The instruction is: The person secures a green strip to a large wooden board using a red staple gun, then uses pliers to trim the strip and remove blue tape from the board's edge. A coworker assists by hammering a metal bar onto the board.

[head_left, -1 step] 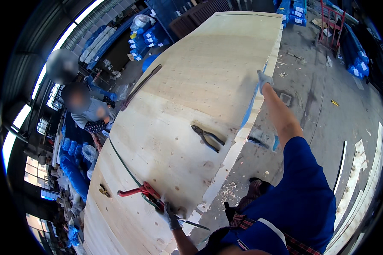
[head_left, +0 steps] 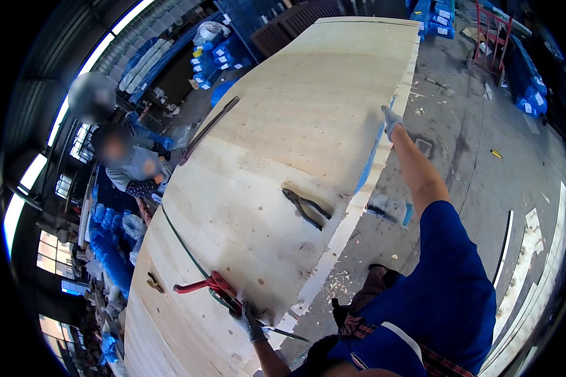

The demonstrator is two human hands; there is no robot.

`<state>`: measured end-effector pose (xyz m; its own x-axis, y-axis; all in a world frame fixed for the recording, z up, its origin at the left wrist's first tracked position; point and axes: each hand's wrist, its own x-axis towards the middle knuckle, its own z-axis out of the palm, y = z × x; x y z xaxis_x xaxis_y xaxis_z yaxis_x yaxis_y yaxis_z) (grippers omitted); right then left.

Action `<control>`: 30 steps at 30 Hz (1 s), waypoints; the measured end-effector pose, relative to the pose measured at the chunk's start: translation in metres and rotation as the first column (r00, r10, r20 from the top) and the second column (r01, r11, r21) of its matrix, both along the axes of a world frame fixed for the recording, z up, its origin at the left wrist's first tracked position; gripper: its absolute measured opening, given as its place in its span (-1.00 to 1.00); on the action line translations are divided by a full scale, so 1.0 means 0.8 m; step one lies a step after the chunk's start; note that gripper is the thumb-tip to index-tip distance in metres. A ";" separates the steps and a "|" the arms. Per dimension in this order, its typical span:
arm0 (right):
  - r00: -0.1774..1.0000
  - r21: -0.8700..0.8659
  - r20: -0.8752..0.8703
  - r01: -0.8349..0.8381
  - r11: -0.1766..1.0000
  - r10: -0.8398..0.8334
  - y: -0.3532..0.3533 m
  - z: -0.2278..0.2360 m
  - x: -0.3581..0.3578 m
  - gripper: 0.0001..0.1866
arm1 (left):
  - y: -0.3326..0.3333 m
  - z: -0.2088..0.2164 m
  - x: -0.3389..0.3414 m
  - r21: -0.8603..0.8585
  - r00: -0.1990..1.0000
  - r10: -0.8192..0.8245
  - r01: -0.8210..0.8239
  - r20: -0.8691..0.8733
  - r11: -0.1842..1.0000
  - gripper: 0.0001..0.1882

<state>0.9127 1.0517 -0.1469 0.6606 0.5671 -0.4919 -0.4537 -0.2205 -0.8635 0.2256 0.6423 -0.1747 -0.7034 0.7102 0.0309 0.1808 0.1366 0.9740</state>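
My left hand, in a grey glove, is closed on a red-handled strapping tool near the close end of the plywood stack. A dark green strap runs across the top sheet through the tool and ends past the near edge. My right hand, also gloved, leans on the stack's right edge with fingers stretched out, beside a blue strip. Dark-handled pliers lie on the plywood between my hands. Smaller pliers lie left of the strapping tool.
A co-worker stands at the stack's left side, near a long dark bar on the sheet. Wood strips and scraps lie on the floor to the right. A red hand truck and blue-wrapped bundles stand at the far right.
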 end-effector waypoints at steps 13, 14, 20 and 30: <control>0.943 0.257 0.062 -0.333 0.907 0.328 0.020 -0.045 0.053 -0.73 | 0.008 -0.007 0.006 0.077 0.995 0.024 -0.031 0.093 0.997 -0.35; 0.902 0.120 0.304 -0.355 0.927 0.306 0.016 -0.029 0.052 -0.66 | 0.004 -0.010 0.007 0.064 0.994 0.035 -0.042 0.100 0.997 -0.35; 0.236 0.071 0.971 -0.092 0.993 -0.047 0.056 0.086 0.066 -0.22 | 0.000 -0.012 0.007 -0.023 0.989 0.085 -0.083 0.124 0.996 -0.37; 0.019 -0.611 0.755 -0.340 0.715 0.655 0.175 0.067 0.108 -0.11 | -0.008 -0.006 -0.003 -0.084 0.985 0.119 -0.109 0.126 0.990 -0.39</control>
